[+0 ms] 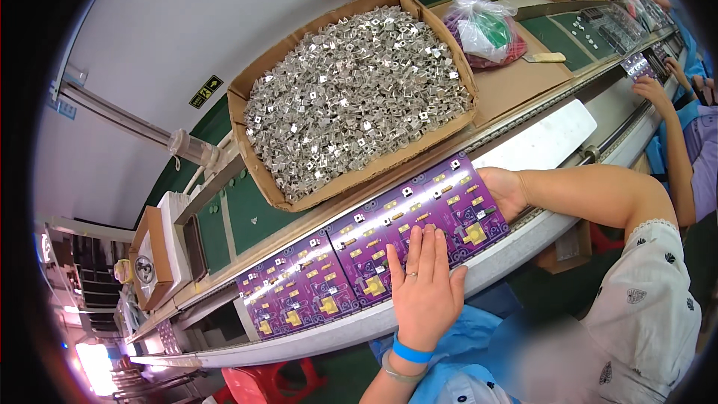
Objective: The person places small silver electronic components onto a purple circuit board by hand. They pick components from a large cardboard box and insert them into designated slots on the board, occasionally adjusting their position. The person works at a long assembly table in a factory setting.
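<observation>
Two purple circuit boards lie end to end along the conveyor rail, both carrying small yellow and metal parts. My left hand (428,292) rests flat on the lower edge of the right-hand circuit board (396,213), its fingers stretched out and a little apart. At that board's right end, my right hand (505,191) grips the edge, with most of its fingers hidden behind or under the board. The other circuit board (299,288) sits to the left, touched by neither hand. Beyond the boards stands a cardboard box (243,146) heaped with small silvery metal clips (359,97).
A tied plastic bag (482,30) stands right of the box. Under my right arm is a white panel (542,135). A smaller carton (149,254) is at the far left, a red stool (262,385) below. Co-workers' hands (654,93) handle another board at the upper right.
</observation>
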Demonstrator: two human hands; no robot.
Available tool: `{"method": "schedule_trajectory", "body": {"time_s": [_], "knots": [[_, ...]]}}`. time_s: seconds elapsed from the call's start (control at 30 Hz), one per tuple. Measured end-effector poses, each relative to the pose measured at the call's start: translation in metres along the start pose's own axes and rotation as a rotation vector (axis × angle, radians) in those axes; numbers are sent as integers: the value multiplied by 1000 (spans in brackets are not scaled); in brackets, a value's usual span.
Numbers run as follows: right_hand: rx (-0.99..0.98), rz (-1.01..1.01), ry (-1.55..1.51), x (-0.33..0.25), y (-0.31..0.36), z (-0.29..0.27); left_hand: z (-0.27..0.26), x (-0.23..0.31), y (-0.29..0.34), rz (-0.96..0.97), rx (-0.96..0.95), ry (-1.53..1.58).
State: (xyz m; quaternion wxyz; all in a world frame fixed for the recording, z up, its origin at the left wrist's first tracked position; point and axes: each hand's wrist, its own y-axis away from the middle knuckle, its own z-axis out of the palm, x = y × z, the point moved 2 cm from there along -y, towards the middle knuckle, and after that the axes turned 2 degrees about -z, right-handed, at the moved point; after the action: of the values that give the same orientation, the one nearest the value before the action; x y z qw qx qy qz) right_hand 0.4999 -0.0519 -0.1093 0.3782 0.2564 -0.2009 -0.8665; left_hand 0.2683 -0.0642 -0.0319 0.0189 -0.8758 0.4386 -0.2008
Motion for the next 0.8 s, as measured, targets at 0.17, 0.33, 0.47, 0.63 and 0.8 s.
{"method": "schedule_trajectory", "body": {"time_s": [0.17, 0.33, 0.47, 0.63, 0.8], "knots": [[2, -28, -4, 0, 6, 5, 1, 0, -3, 6, -12, 1], [-61, -3, -37, 0, 5, 3, 3, -1, -2, 10, -17, 1], [-74, -15, -92, 0, 6, 4, 5, -1, -2, -1, -30, -6], [-69, -36, -57, 0, 4, 6, 7, -3, 0, 3, -35, -31], [-70, -16, -81, 0, 6, 2, 7, -1, -2, 14, -26, -38]]}}
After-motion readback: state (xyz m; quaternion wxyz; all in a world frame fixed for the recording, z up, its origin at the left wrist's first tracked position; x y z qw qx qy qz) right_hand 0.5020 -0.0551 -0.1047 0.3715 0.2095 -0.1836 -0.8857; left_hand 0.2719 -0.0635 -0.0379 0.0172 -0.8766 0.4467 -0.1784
